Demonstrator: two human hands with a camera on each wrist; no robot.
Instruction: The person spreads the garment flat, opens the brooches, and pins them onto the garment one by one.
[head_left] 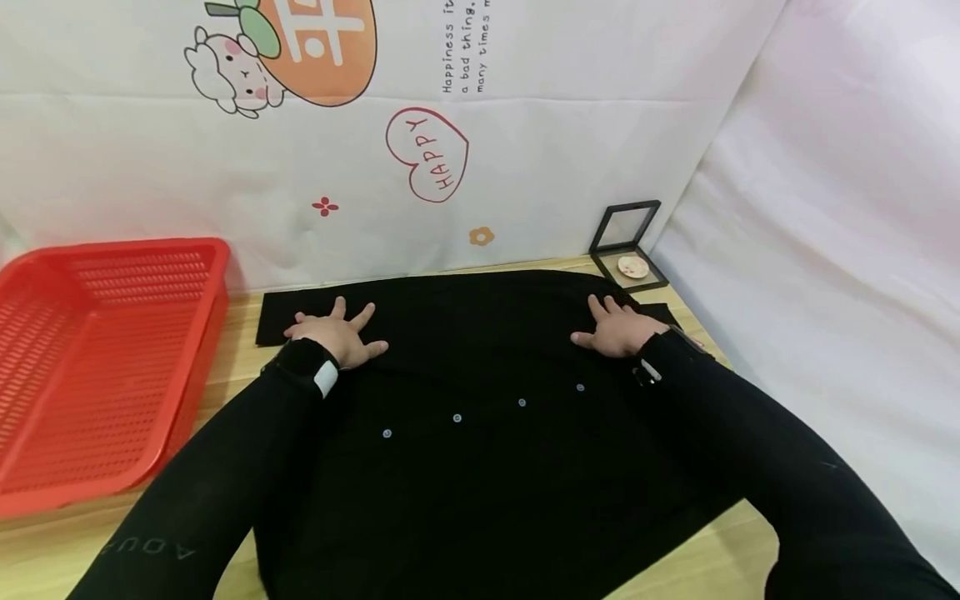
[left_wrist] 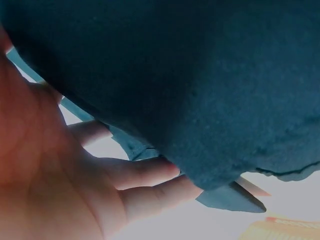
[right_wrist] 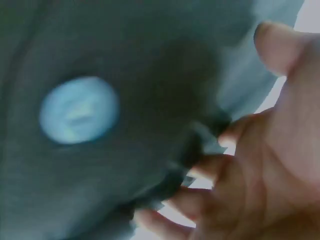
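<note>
Left hand [head_left: 334, 336] and right hand [head_left: 618, 330] rest on black garment [head_left: 480, 350], fingers [head_left: 340, 308] spread.

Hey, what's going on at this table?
A person has both hands on a black cloth garment with a row of small, round, pale buttons, spread across a light wooden table. The left hand and the right hand rest near its far edge, well apart, fingers spread. A red plastic basket with slotted sides stands to the left, and a black-edged, square-panelled frame sits at the far right corner.
</note>
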